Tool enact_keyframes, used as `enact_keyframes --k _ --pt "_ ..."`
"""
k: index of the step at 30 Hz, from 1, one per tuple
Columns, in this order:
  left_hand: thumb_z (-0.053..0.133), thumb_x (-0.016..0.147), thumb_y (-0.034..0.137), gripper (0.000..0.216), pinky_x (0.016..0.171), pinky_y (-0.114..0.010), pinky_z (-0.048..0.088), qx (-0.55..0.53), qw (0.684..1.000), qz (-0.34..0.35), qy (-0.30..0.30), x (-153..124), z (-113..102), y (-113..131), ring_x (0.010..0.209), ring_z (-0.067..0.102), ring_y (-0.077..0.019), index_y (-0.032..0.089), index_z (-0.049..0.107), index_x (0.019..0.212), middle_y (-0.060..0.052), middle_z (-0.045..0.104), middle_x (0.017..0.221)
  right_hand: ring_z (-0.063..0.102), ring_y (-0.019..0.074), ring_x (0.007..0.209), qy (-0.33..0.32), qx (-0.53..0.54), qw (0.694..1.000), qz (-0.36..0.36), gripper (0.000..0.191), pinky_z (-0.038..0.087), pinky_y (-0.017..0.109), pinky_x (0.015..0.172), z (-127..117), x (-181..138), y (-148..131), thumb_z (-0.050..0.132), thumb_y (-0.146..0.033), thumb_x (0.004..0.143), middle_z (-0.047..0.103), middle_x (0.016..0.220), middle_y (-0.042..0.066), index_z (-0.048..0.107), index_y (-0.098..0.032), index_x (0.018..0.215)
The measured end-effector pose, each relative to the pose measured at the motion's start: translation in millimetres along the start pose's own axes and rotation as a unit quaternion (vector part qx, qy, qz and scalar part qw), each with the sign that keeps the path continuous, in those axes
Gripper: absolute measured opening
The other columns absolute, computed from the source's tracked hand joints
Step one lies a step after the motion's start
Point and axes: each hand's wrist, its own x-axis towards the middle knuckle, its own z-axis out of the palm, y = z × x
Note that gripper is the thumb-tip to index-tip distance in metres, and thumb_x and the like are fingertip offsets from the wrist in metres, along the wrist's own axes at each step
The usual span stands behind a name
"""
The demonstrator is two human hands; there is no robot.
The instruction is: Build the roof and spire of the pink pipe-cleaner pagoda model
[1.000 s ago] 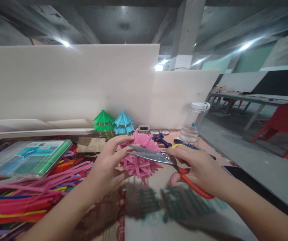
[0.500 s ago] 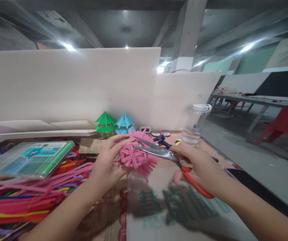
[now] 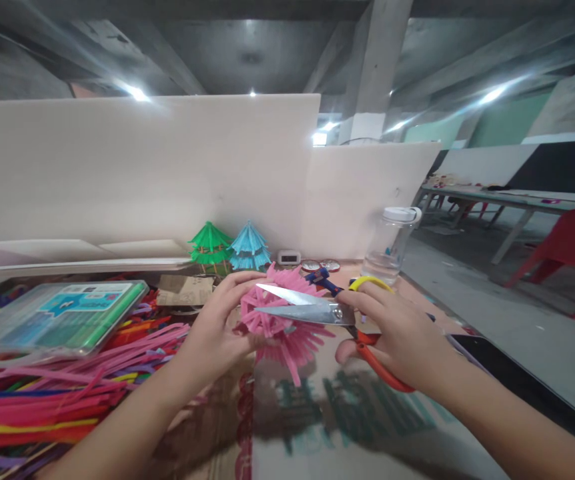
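My left hand (image 3: 225, 320) is closed around the left side of a pink pipe-cleaner piece (image 3: 295, 343), round with many short fuzzy strands sticking out. My right hand (image 3: 397, 333) grips a pair of scissors (image 3: 312, 312) by the orange handle, thumb on the lower loop. The blades stand apart and point left, in front of the pink piece; whether they touch a strand I cannot tell. Behind the hands stand a green tiered model (image 3: 210, 247) and a light blue one (image 3: 250, 247). A dark blue tool with a yellow handle (image 3: 371, 283) lies partly hidden behind my right hand.
Loose coloured pipe cleaners (image 3: 42, 407) and a clear plastic case (image 3: 62, 317) fill the left. A water bottle (image 3: 387, 243) stands back right, and a dark phone or tablet (image 3: 522, 387) lies at the right edge. A white board (image 3: 142, 173) rises behind.
The pink piece has turned in my left hand, its strands now showing more to the lower right. The scissors have shifted slightly left and down, with the blades lying more level.
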Motion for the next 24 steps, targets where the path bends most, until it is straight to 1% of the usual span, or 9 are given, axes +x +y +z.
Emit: enact_keyframes --k 4,7,13,17,21,24 --pt "0.073 0.078 0.043 0.037 0.095 -0.038 0.051 -0.029 1.0 -0.002 0.002 0.4 2.6 2.3 0.111 0.059 -0.024 0.025 0.065 0.11 -0.01 0.059 0.117 0.058 0.0201 0.072 0.006 -0.02 1.0 -0.01 0.033 0.044 0.03 0.06 -0.5 -0.2 -0.2 0.06 -0.049 0.086 0.061 0.08 0.006 0.06 -0.019 0.101" --pt "0.072 0.078 0.046 0.04 0.095 -0.038 0.051 -0.043 0.999 0.002 0.002 0.2 2.6 2.7 0.112 0.059 -0.0241 0.025 0.065 0.111 -0.01 0.059 0.117 0.057 0.0197 0.07 0.015 -0.038 0.999 -0.023 0.037 0.043 0.029 0.059 -1.3 0.2 -0.4 0.057 -0.054 0.087 0.061 0.08 0.006 0.06 -0.019 0.099" --pt "0.073 0.076 0.049 0.046 0.097 -0.038 0.05 -0.057 0.998 -0.03 -0.016 -0.9 -0.6 2.1 0.113 0.058 -0.0252 0.024 0.063 0.114 -0.01 0.059 0.12 0.06 0.0216 0.076 0.024 -0.021 0.999 -0.011 0.037 0.045 0.031 0.063 -2.5 0.5 -0.1 0.061 -0.05 0.085 0.063 0.084 0.007 0.059 -0.02 0.107" --pt "0.072 0.075 0.051 0.047 0.095 -0.038 0.051 -0.06 0.997 -0.044 -0.015 0.6 -1.6 5.9 0.112 0.059 -0.0262 0.024 0.064 0.113 -0.01 0.059 0.119 0.06 0.0223 0.076 0.029 -0.034 0.999 -0.018 0.038 0.045 0.032 0.063 -1.6 -0.5 1.7 0.06 -0.05 0.085 0.064 0.087 0.009 0.059 -0.019 0.109" --pt "0.073 0.076 0.046 0.042 0.095 -0.038 0.051 -0.052 0.998 -0.037 -0.023 1.4 -2.2 10.2 0.109 0.061 -0.0253 0.025 0.067 0.111 -0.01 0.061 0.116 0.058 0.0222 0.076 0.027 -0.057 0.998 -0.02 0.037 0.044 0.032 0.063 -0.6 -1.9 3.0 0.059 -0.049 0.086 0.063 0.086 0.008 0.058 -0.02 0.109" --pt "0.072 0.078 0.035 0.036 0.096 -0.037 0.05 -0.053 0.998 -0.025 -0.031 0.8 -3.1 10.2 0.111 0.06 -0.0235 0.026 0.066 0.113 -0.009 0.062 0.117 0.058 0.0232 0.077 0.028 -0.065 0.997 -0.027 0.038 0.044 0.033 0.064 -0.6 -2.6 3.6 0.061 -0.047 0.085 0.063 0.087 0.009 0.058 -0.019 0.11"
